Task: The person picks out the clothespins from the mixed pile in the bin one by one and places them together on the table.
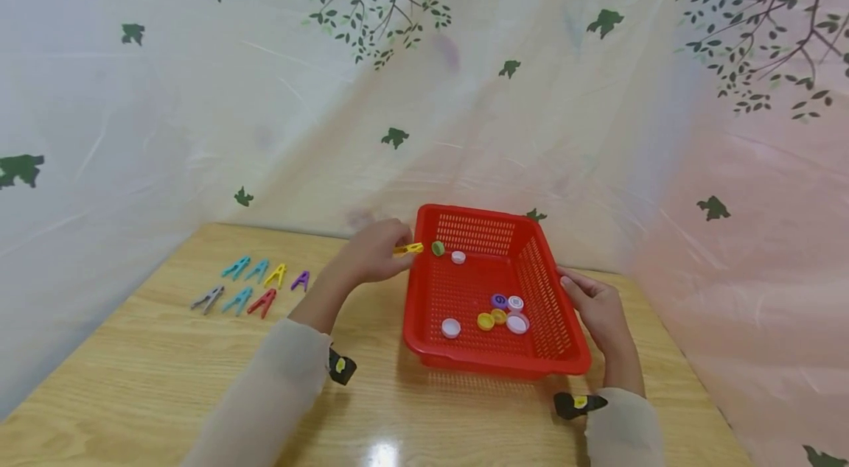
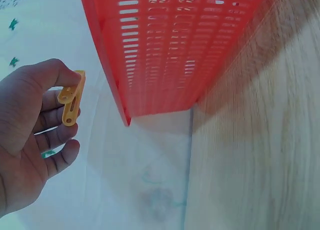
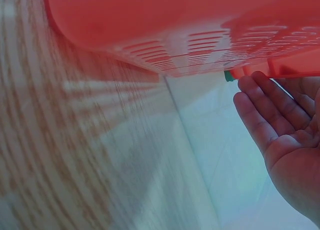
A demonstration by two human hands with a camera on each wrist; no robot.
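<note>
A red plastic basket (image 1: pixel 487 362) with slotted walls stands on the table. At its left rim, my left hand (image 1: pixel 376 252) pinches a yellow clothespin (image 1: pixel 409 248) between thumb and forefinger. The left wrist view shows this clothespin (image 2: pixel 72 102) beside the basket's outer wall, apart from it. My right hand (image 1: pixel 597 306) holds the basket's right rim, thumb on top and fingers under the edge. Inside the basket lie several bottle caps: a green one (image 1: pixel 438 248), a purple one (image 1: pixel 499 300), a yellow one (image 1: pixel 486 321) and white ones, among others.
Left of the basket, several clothespins lie spread on the wooden table (image 1: pixel 166 371), among them a red one (image 1: pixel 262 303), a grey one (image 1: pixel 208 299) and a purple one (image 1: pixel 301 280). A pale curtain (image 1: pixel 318 157) with printed leaves hangs behind the table.
</note>
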